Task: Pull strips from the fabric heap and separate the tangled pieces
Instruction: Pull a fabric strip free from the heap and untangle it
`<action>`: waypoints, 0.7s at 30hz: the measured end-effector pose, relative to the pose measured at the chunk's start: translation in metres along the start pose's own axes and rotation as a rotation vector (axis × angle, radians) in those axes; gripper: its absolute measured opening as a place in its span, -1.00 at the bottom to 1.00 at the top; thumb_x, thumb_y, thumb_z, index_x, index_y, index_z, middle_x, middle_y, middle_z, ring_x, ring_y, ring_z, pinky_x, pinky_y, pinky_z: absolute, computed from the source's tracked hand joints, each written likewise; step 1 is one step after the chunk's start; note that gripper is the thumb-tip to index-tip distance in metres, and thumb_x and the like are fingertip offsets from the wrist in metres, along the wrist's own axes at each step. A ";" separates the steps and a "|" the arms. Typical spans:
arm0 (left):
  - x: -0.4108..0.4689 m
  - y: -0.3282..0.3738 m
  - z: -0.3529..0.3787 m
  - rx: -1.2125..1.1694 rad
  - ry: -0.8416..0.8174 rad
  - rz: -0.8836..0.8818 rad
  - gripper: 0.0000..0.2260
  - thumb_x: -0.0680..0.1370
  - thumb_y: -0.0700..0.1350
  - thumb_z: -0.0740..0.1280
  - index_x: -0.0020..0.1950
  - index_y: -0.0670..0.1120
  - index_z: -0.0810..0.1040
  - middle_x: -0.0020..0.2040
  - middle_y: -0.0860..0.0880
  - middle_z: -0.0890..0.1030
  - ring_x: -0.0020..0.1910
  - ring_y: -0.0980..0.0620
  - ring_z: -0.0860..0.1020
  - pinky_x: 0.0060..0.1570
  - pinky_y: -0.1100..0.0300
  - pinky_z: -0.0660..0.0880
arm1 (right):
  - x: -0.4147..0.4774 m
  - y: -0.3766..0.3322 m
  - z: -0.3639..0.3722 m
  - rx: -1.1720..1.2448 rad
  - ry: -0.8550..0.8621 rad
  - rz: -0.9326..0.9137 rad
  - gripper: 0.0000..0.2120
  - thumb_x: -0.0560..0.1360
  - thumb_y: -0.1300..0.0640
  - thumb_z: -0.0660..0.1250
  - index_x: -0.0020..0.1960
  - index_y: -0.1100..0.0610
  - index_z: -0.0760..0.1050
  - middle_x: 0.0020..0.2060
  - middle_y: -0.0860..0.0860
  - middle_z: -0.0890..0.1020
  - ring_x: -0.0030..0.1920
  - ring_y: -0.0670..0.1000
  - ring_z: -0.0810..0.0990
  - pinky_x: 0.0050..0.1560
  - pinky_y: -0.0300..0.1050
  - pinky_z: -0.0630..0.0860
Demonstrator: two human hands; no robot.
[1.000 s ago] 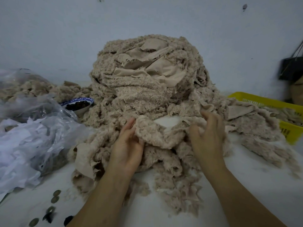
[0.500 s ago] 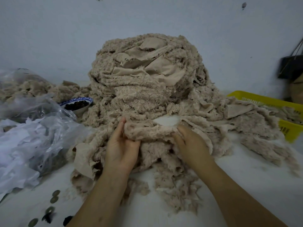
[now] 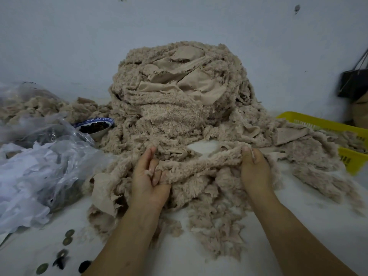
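A tall heap of beige fleecy fabric (image 3: 175, 100) rises at the middle of the white table, with tangled strips spilling toward me. One fluffy strip (image 3: 201, 163) stretches sideways at the foot of the heap. My left hand (image 3: 151, 176) grips its left end, palm turned up, fingers curled into the pile. My right hand (image 3: 253, 168) pinches its right end, thumb on top. Loose shredded pieces (image 3: 215, 222) lie under and in front of both hands.
Clear plastic bags (image 3: 39, 162) with scraps fill the left side. A blue-rimmed bowl (image 3: 95, 127) of dark bits stands left of the heap. A yellow basket (image 3: 346, 144) with fabric sits at the right edge. Coins (image 3: 67, 238) and dark bits lie on the table (image 3: 328, 220) at front left.
My hands have moved apart, the right one shifting rightward, so the strip is now drawn out taut between them. The left hand has turned palm up.
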State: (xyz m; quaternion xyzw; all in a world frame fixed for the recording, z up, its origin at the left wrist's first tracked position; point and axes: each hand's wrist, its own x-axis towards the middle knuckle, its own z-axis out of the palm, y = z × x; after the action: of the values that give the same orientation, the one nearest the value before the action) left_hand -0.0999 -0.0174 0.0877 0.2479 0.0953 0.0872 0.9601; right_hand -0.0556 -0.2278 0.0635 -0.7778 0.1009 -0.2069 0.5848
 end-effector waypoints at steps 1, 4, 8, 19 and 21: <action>-0.001 0.000 -0.001 0.043 0.039 0.009 -0.87 0.57 -0.08 0.34 -0.14 -0.03 0.63 -0.58 0.05 0.29 -0.68 0.12 0.13 -0.66 0.37 0.20 | 0.002 0.001 0.000 0.020 0.048 0.027 -0.53 0.69 -0.10 0.07 0.47 0.15 0.39 0.40 0.15 0.48 0.36 0.19 0.45 0.26 -0.02 0.39; 0.004 0.010 -0.006 0.078 0.167 0.062 -0.76 0.65 -0.06 0.27 -0.21 -0.01 0.55 -0.60 0.07 0.33 -0.67 0.16 0.19 -0.68 0.40 0.23 | 0.020 0.007 -0.019 0.185 0.228 0.156 -0.65 0.71 0.05 0.05 0.28 0.23 0.49 0.15 0.19 0.61 0.13 0.23 0.59 0.00 0.02 0.56; 0.005 -0.002 -0.002 0.371 0.108 0.102 -0.86 0.62 -0.05 0.33 0.11 -0.07 0.62 -0.30 -0.01 0.65 -0.40 0.07 0.58 -0.49 0.25 0.52 | 0.007 -0.001 -0.014 0.237 0.108 0.041 -0.69 0.68 0.07 0.15 0.30 0.20 0.50 0.16 0.11 0.61 0.16 0.14 0.59 0.24 0.19 0.52; -0.014 -0.025 0.003 1.842 -0.208 1.201 -0.73 0.59 -0.06 0.25 0.08 -0.09 0.72 -0.07 -0.01 0.64 -0.21 -0.03 0.59 -0.26 0.08 0.50 | -0.031 -0.021 0.007 0.025 -0.245 -0.367 -0.74 0.59 0.28 0.21 -0.02 -0.09 0.31 -0.18 -0.05 0.43 -0.36 -0.25 0.38 -0.36 -0.41 0.33; -0.022 -0.031 0.009 1.711 -0.274 1.033 -0.60 0.57 0.18 0.14 -0.03 0.00 0.71 -0.10 0.14 0.59 -0.25 0.16 0.54 -0.27 0.23 0.46 | -0.035 -0.023 0.009 -0.054 -0.207 -0.492 -0.72 0.53 0.37 0.23 0.02 0.00 0.30 -0.02 -0.03 0.36 -0.15 -0.32 0.39 -0.21 -0.43 0.36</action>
State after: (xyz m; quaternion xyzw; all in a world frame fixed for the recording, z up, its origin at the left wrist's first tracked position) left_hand -0.1154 -0.0529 0.0827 0.8724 -0.1046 0.3657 0.3070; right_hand -0.0845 -0.1991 0.0760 -0.8112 -0.1460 -0.2594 0.5033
